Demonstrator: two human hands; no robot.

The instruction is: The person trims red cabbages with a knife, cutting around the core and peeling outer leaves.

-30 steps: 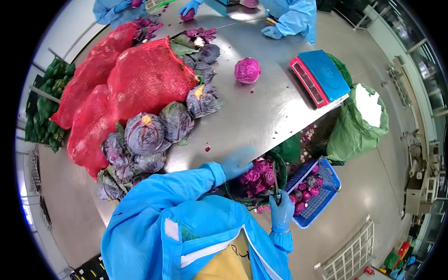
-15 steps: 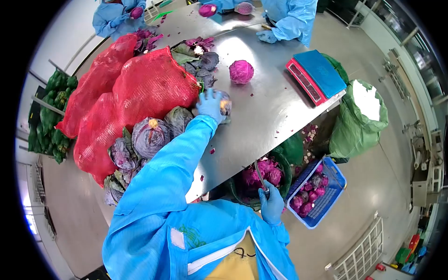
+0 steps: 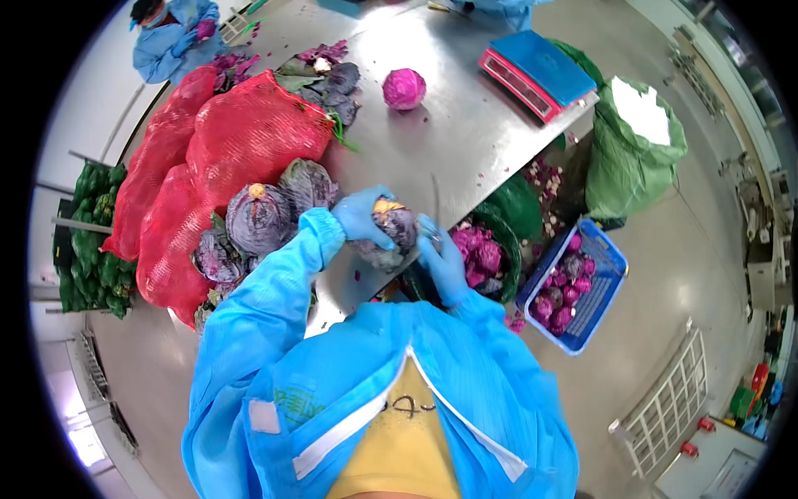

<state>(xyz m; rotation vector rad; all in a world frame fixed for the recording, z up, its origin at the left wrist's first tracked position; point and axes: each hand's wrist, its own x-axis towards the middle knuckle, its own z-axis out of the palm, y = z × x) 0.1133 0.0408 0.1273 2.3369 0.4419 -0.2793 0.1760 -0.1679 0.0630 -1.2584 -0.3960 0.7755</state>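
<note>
left grip (image 3: 362, 216) is clamped on a purple cabbage (image 3: 401, 230) above the worktop (image 3: 465, 137), at its near edge; right grip (image 3: 445, 259) is closed around a blurred knife (image 3: 437, 200). red sacks (image 3: 249, 133) lie at the left edge, a scale (image 3: 536, 66) near the right corner, a crate (image 3: 592, 312) on the floor (image 3: 532, 416).

Blue coat (image 3: 490, 387) with white edging, yellow top (image 3: 401, 453), blue-gloved hands (image 3: 362, 218)
</note>
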